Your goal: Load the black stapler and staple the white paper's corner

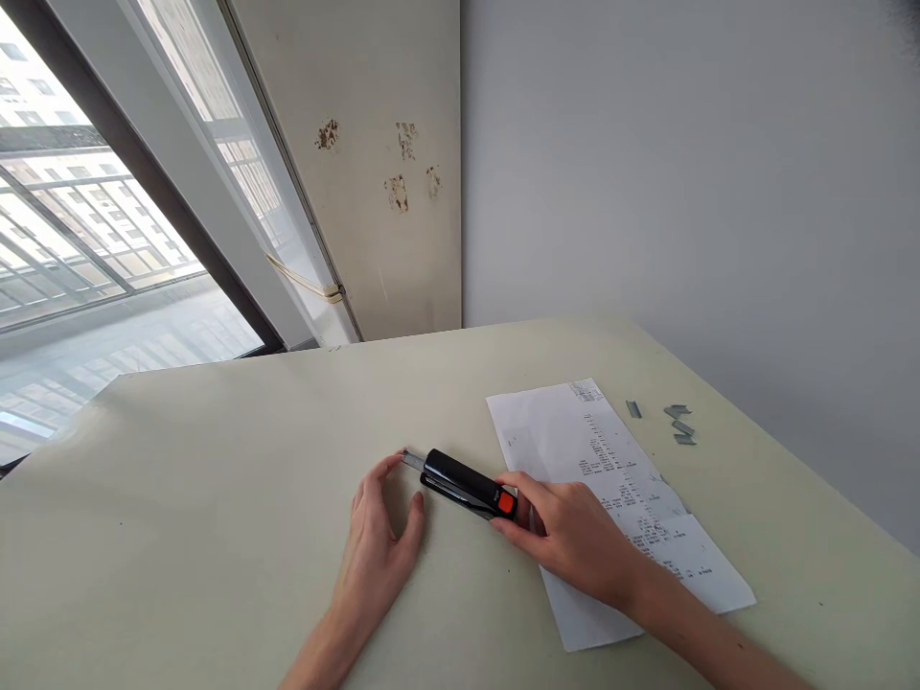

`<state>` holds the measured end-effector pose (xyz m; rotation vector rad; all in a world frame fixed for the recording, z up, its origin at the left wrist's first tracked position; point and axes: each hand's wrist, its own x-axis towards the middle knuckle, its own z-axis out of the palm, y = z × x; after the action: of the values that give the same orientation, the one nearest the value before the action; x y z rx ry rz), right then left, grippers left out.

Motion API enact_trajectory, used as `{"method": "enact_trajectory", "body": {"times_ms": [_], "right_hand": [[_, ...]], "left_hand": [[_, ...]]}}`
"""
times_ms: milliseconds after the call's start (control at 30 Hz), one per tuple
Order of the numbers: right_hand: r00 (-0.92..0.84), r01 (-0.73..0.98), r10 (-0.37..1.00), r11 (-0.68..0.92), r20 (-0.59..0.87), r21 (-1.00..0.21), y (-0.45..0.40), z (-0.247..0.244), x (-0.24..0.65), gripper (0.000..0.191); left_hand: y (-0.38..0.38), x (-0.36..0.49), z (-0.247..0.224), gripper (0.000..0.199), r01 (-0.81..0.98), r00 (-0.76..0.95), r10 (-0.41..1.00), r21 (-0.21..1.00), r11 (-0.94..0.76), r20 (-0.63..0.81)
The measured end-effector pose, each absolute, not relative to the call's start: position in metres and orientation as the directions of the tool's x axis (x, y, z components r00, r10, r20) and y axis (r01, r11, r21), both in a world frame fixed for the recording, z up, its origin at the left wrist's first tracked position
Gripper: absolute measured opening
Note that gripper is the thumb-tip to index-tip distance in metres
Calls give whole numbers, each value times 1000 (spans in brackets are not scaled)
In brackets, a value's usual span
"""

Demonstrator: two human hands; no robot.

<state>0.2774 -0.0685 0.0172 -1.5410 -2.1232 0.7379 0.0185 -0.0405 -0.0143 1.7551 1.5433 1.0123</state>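
A black stapler [467, 484] with a red-orange button at its rear lies at a slant just above or on the table; the height is unclear. My right hand [567, 527] grips its rear end between thumb and fingers. From the stapler's front a metal staple tray [413, 460] sticks out. My left hand [380, 537] is beside that end, its index fingertip touching the tray's tip and its thumb held apart below. A printed sheet of paper [536, 441] lies partly beneath my right hand and forearm.
Several short strips of staples [683, 427] lie to the right of the paper, with one strip [633, 409] closer to it. The pale table [237, 460] reaches a grey wall on the right. A cabinet [388, 259] and a window [86, 211] stand behind.
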Motion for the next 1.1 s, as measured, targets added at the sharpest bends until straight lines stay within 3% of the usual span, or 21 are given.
{"method": "enact_trajectory", "body": {"times_ms": [267,433,600,833,1100], "right_hand": [[-301,719,953,242,22,-652,-67,17,276,27],[-311,645,948,259,63,-719,-65,13,273,36],[-312,573,947,250,75,-781,-69,7,273,53],[-257,469,963,199,83,-860,-74,-1,274,30],[-254,462,961,217,107,-860,-70,-7,271,23]], "left_hand": [[-44,24,-3,45,519,122,984,837,-175,131],[-35,19,-6,66,552,178,969,797,-244,173],[-23,9,-7,71,639,104,989,756,-144,101],[9,-23,-2,68,772,-10,983,626,-110,185],[90,-77,2,70,808,-228,943,587,44,243]]}}
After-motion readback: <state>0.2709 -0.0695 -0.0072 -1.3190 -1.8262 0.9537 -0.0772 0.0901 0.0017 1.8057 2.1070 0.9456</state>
